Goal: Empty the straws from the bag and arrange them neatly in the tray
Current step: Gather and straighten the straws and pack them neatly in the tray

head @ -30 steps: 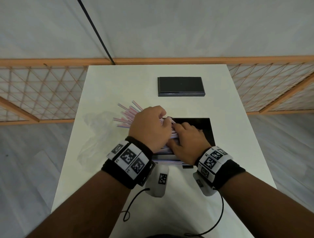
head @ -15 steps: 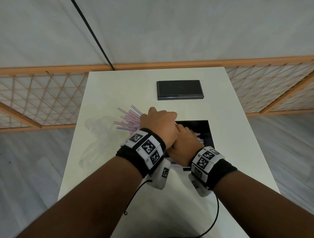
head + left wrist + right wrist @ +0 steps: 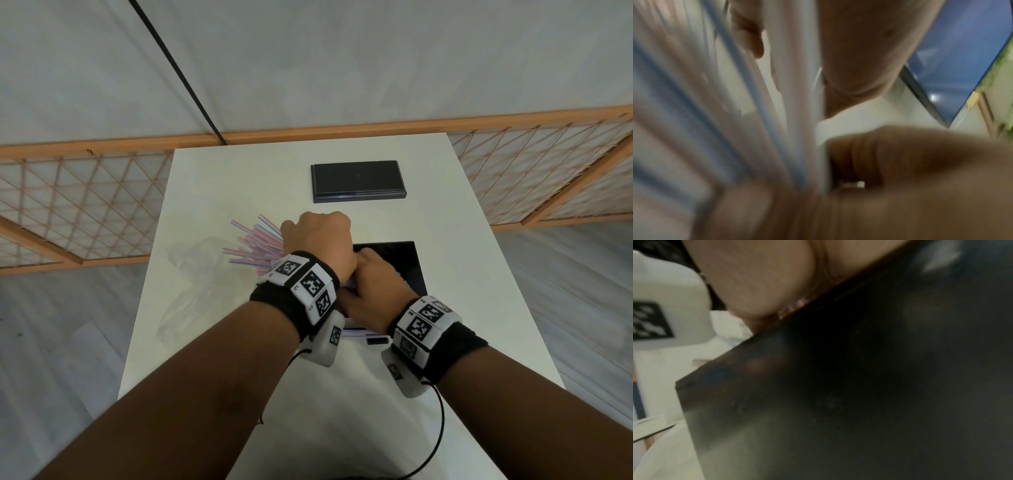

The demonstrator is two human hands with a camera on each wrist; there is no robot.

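Note:
My left hand [image 3: 318,240] grips a bundle of pink and blue striped straws [image 3: 253,246], whose far ends fan out to the left over the white table [image 3: 462,274]. The blurred left wrist view shows the straws [image 3: 735,113] running up past my curled fingers [image 3: 859,48]. My right hand [image 3: 373,284] lies just behind and under the left, over the black tray [image 3: 407,260], curled round the same bundle, with its fingertips hidden. A few straw ends [image 3: 354,332] stick out at the tray's near edge. The right wrist view shows mostly the tray [image 3: 838,386]. The empty clear bag [image 3: 191,274] lies crumpled to the left.
A second black tray or lid [image 3: 358,180] sits at the back of the table. A wooden lattice railing [image 3: 85,205] runs behind and on both sides. Thin black cables [image 3: 442,428] hang from my wrist units near the table's front edge.
My left hand has slid forward and to the right, and now covers the right hand's fingers over the tray. The fanned straw ends have stayed on the left.

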